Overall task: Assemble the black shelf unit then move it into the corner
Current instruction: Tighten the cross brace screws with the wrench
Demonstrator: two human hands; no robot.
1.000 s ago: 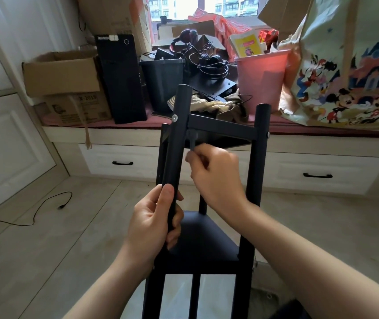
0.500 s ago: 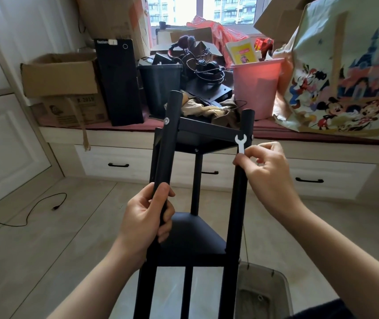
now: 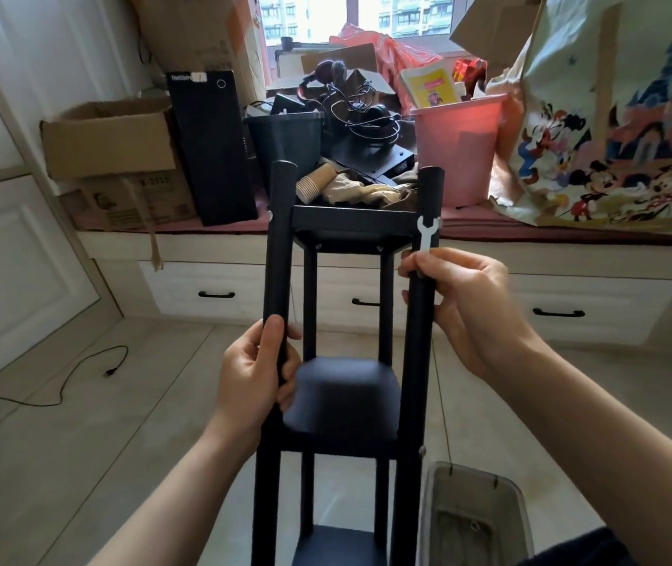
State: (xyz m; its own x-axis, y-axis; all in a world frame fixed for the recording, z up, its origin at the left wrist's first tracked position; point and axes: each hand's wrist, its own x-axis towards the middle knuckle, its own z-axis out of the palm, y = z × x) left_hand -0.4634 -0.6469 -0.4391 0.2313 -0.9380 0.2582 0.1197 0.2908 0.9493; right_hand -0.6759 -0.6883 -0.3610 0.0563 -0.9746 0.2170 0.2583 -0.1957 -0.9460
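Observation:
The black shelf unit (image 3: 346,398) stands upright in front of me, with round posts and square black shelves at three heights. My left hand (image 3: 254,377) grips the front left post at mid height. My right hand (image 3: 461,304) is against the front right post and pinches a small white flat wrench (image 3: 425,234). The wrench's open jaw points up, beside the bolt where the top shelf meets that post.
A grey plastic tub (image 3: 473,516) sits on the floor by the unit's right foot. Behind runs a window seat with white drawers (image 3: 219,285), loaded with cardboard boxes (image 3: 113,145), a black computer tower (image 3: 211,145), a pink bin (image 3: 454,149) and a cartoon-print bag (image 3: 620,116). A black cable (image 3: 81,377) lies on the tiled floor at left.
My right hand left the top left corner and carried the wrench across to the top right post. The unit has straightened to face me squarely. My left hand keeps its grip.

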